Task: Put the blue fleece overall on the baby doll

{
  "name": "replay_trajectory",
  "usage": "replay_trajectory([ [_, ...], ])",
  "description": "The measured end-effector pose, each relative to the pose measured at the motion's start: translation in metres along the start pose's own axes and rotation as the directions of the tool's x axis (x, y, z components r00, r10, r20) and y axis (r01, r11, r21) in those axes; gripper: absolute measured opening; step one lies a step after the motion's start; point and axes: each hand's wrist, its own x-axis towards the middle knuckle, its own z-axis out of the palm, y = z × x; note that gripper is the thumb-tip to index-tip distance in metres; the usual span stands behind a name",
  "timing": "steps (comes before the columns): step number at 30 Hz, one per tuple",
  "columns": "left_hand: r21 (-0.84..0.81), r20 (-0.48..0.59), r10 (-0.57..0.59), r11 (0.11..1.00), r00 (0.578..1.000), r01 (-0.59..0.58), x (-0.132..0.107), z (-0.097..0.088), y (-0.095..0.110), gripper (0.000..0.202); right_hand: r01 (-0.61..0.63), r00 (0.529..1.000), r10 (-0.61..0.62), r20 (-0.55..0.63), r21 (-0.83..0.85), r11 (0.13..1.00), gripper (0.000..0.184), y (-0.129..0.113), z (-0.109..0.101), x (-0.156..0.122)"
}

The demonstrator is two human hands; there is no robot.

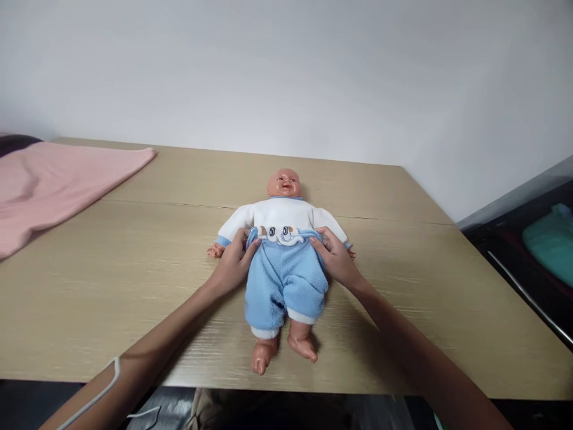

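Note:
A baby doll point(285, 185) lies on its back on the wooden table, head toward the wall and bare feet toward me. It wears a white top point(289, 211) with blue cuffs and fluffy blue trousers point(286, 275) with white hems. At the waist the top's lower edge is bunched, showing an embroidered face with two eyes. My left hand point(236, 258) pinches the bunched cloth at the doll's waist on the left. On the opposite side, my right hand point(335, 255) pinches the cloth in the same way. Both hands have thumbs on top, with some fingers hidden.
A pink cloth point(67, 179) is spread over the left part of the table point(147, 269). The white wall point(286, 77) rises behind the table. To the right stands a dark object holding a green item point(553, 245). A white cable point(96, 394) crosses my left forearm.

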Motion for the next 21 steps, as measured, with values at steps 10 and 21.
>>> replay_trajectory([
  [10,0.069,0.062,0.147,0.986,0.987,-0.151,0.001,-0.011,0.009,0.022,0.287,0.936,-0.344,-0.074,-0.403,0.869,0.017,-0.015,-0.001,-0.008],
  [21,-0.283,0.053,-0.102,0.953,0.993,0.113,0.055,0.011,-0.005,0.041,0.123,0.978,-0.165,-0.132,-0.278,0.953,0.037,0.006,0.004,0.049],
])
